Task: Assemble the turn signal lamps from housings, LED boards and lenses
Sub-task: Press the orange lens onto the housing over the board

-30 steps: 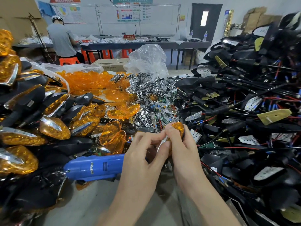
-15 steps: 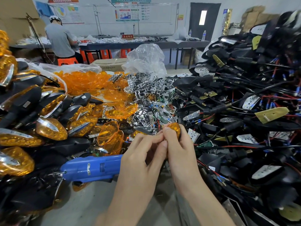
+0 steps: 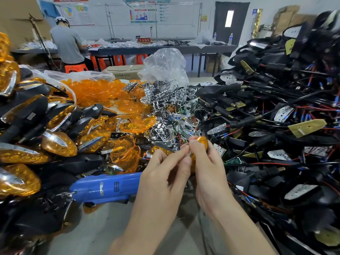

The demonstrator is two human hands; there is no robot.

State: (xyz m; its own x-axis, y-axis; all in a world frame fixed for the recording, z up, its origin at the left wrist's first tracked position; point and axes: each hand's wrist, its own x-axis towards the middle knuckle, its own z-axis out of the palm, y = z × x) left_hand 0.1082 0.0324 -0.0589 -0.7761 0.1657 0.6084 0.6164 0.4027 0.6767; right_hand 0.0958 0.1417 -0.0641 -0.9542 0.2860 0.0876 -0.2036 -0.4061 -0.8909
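My right hand (image 3: 209,172) grips an amber lens (image 3: 202,142), whose top pokes out above my fingers. My left hand (image 3: 163,179) meets it from the left, its fingertips pinching a small shiny piece against the lens edge. What lies behind my fingers is hidden. Finished lamps (image 3: 58,146) with amber lenses and black housings pile up on the left. Black housings with wired LED boards (image 3: 276,126) are heaped on the right. Loose amber lenses (image 3: 95,91) fill a clear bag at the back, beside chrome reflector pieces (image 3: 165,100).
A blue electric screwdriver (image 3: 104,188) lies on the grey table (image 3: 103,229) just left of my hands. A crumpled clear plastic bag (image 3: 165,67) stands behind the reflectors. A person (image 3: 68,45) works at a far table with orange stools.
Both hands have stayed together at the lens, with small finger shifts only. The piles have not moved.
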